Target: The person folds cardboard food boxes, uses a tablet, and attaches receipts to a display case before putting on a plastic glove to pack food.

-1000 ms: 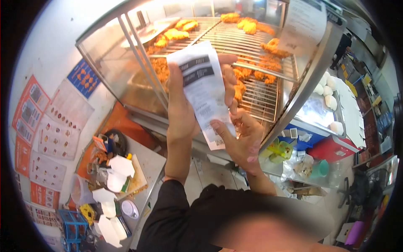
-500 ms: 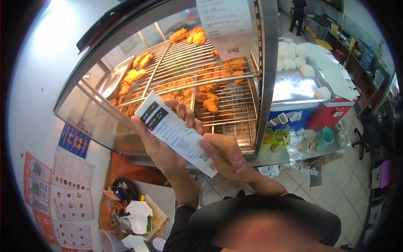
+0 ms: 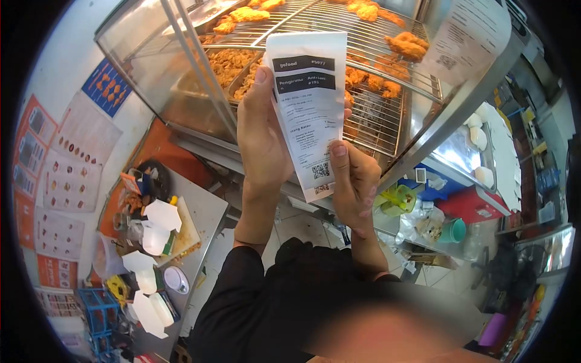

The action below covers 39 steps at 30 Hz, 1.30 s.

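Note:
A long printed paper receipt [image 3: 311, 115] with black header bars and QR codes at its lower end is held up in front of me. My left hand [image 3: 260, 139] grips its left edge, thumb on the front and the other fingers behind, mostly hidden. Lower down, my right hand [image 3: 356, 181] pinches the right edge with the thumb beside the QR code. Right behind the paper stands a heated display cabinet with wire racks [image 3: 296, 24] carrying fried chicken pieces [image 3: 405, 45]. A second receipt [image 3: 469, 39] hangs at the cabinet's upper right.
On the left, a side table [image 3: 209, 212] holds open white food boxes [image 3: 163, 215] and a blue crate [image 3: 100, 314] is near it. To the right are a metal tray with white rounds [image 3: 483, 176], a red cooler box [image 3: 475, 206] and a teal cup [image 3: 452, 230].
The receipt has turned from a slant to nearly upright and faces me more squarely. Both hands have moved with it. My view has shifted, showing more of the left table.

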Tool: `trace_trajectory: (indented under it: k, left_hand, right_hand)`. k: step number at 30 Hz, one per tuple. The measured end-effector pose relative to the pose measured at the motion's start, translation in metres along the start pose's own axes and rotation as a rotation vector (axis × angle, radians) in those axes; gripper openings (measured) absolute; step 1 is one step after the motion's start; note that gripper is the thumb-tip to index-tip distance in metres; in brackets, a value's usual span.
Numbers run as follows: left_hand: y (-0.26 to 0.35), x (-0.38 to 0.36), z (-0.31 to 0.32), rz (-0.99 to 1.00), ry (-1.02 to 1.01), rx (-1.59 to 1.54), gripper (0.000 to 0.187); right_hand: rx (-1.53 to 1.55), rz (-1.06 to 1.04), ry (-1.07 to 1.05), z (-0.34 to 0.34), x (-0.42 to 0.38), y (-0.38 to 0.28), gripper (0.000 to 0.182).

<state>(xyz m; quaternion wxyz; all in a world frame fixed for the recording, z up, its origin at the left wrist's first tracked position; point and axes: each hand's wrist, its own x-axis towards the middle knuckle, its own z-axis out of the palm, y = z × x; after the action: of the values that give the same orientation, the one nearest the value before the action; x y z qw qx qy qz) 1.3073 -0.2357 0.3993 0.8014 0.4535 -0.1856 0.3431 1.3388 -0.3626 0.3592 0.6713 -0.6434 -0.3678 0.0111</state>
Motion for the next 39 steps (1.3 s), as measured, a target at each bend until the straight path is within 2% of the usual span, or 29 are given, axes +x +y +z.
trace_trajectory:
  k: [2, 5, 7, 10, 12, 14, 16, 17, 18, 19, 20, 22, 24, 26, 27, 28, 30, 31, 32, 34, 37, 38, 39]
  left_hand:
    - [-0.001, -0.002, -0.005, 0.036, -0.030, -0.076, 0.055]
    - [-0.002, -0.003, -0.022, -0.019, -0.035, 0.047, 0.053]
    - [-0.008, -0.002, -0.037, -0.052, -0.116, -0.245, 0.051]
    - [-0.004, -0.012, -0.025, -0.027, 0.002, -0.308, 0.047]
    - [-0.001, -0.007, -0.029, -0.057, -0.042, -0.372, 0.041]
    - [0.003, 0.002, -0.022, -0.105, -0.126, -0.441, 0.036]
    - [0.013, 0.012, -0.001, 0.113, 0.220, -0.039, 0.039]
    - [0.010, 0.023, -0.021, 0.090, 0.068, 0.068, 0.046]
    - [0.016, 0.036, -0.020, 0.084, 0.016, 0.066, 0.046]
    - [0.021, 0.046, -0.016, 0.074, -0.034, 0.285, 0.046]
    - [0.025, 0.057, -0.011, 0.079, -0.077, 0.504, 0.047]
    - [0.029, 0.077, 0.002, 0.160, -0.054, 0.463, 0.046]
    - [0.035, 0.098, 0.015, 0.376, -0.145, 0.582, 0.040]
    - [0.040, 0.124, 0.035, 0.553, -0.268, 0.652, 0.036]
    - [0.046, 0.133, 0.048, 0.597, -0.182, 0.878, 0.034]
    - [0.050, 0.138, 0.058, 0.638, -0.089, 1.102, 0.033]
    - [0.055, 0.147, 0.061, 1.012, -0.011, 1.214, 0.028]
    - [0.060, 0.141, 0.058, 0.905, 0.004, 1.073, 0.023]
    - [0.061, 0.135, 0.056, 0.961, 0.047, 1.040, 0.020]
    - [0.060, 0.123, 0.052, 1.067, -0.043, 1.252, 0.031]
    - [0.048, 0.129, 0.061, 1.115, -0.297, 1.458, 0.058]
    - [0.045, 0.139, 0.056, 1.166, -0.308, 1.602, 0.056]
    - [0.043, 0.141, 0.057, 1.089, -0.338, 1.611, 0.053]
  right_hand:
    - [0.009, -0.017, -0.011, 0.003, 0.000, 0.000, 0.035]
    - [-0.005, -0.025, -0.038, 0.002, 0.001, -0.001, 0.035]
    - [-0.029, -0.008, -0.067, 0.003, 0.000, 0.000, 0.035]
    - [-0.080, -0.028, -0.049, 0.007, 0.002, 0.003, 0.035]
    - [0.045, -0.024, 0.077, 0.011, 0.002, 0.002, 0.028]
    - [0.006, -0.042, 0.116, 0.010, 0.006, 0.002, 0.025]
    - [-0.031, -0.090, 0.202, 0.004, 0.023, 0.003, 0.023]
    - [-0.086, -0.313, 0.187, 0.001, 0.037, 0.005, 0.019]
    - [-0.150, -0.527, 0.166, -0.002, 0.046, 0.005, 0.016]
    - [-0.124, -0.402, 0.082, -0.010, 0.047, -0.003, 0.013]
    - [-0.123, -0.425, 0.112, -0.014, 0.052, -0.006, 0.013]
    - [-0.099, -0.344, 0.071, -0.021, 0.061, -0.012, 0.016]
    - [-0.050, -0.316, 0.030, -0.028, 0.070, -0.023, 0.019]
    - [0.225, -0.331, -0.029, -0.026, 0.081, -0.030, 0.021]
    - [0.083, -0.299, -0.079, -0.034, 0.091, -0.032, 0.025]
    - [0.086, -0.302, -0.064, -0.032, 0.098, -0.034, 0.025]
    - [0.495, -0.261, 0.074, -0.017, 0.111, -0.041, 0.029]
    - [0.520, -0.251, 0.105, -0.013, 0.114, -0.038, 0.032]
    - [0.526, -0.255, 0.116, -0.014, 0.113, -0.035, 0.032]
    - [0.405, -0.231, 0.154, -0.014, 0.109, -0.029, 0.033]
    - [0.459, -0.222, 0.146, -0.012, 0.101, -0.029, 0.035]
    - [0.504, -0.221, 0.147, -0.011, 0.098, -0.031, 0.036]
    - [0.460, -0.178, 0.123, -0.014, 0.096, -0.030, 0.034]
